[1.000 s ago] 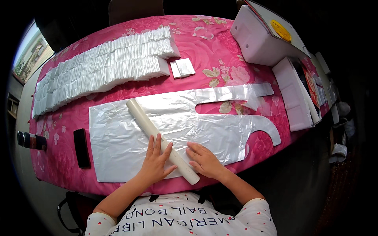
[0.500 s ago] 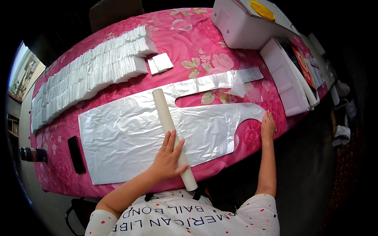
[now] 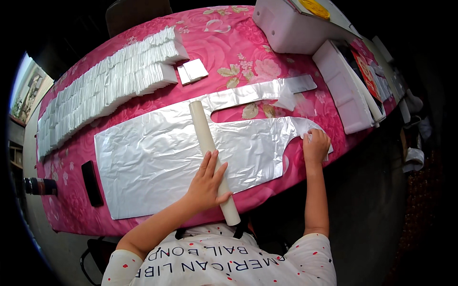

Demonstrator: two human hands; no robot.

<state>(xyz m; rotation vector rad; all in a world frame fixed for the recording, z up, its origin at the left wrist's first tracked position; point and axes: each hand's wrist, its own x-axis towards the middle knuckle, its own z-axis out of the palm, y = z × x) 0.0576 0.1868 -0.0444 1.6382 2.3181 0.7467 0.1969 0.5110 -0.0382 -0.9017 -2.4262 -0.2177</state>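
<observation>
A large whitish, shiny plastic carrier bag (image 3: 148, 157) lies spread and wrinkled before me, its two handle strips pointing right. Across its middle rests a pale cylindrical tube (image 3: 204, 128), slanting from the far side toward my body. My left hand (image 3: 207, 181) lies over the tube's near half with fingers stretched out flat. At the end of the nearer handle, my right hand (image 3: 316, 147) has its fingers curled, pinching the plastic. A crumpled bit of that plastic shows by the fingers. The farther handle (image 3: 296, 86) lies flat, with a loose translucent flap beside its end.
Rows of folded white bags (image 3: 109, 81) stand at the far left, with a small folded stack (image 3: 192, 71) beside them. A black phone (image 3: 92, 183) and dark jar (image 3: 40, 186) lie left. White foam boxes (image 3: 343, 90) stand right on the pink floral tablecloth (image 3: 248, 38).
My right hand has moved slightly left and away from me, its fingers curling over the near handle's end, which is now bunched. The tube and my left hand have shifted slightly right.
</observation>
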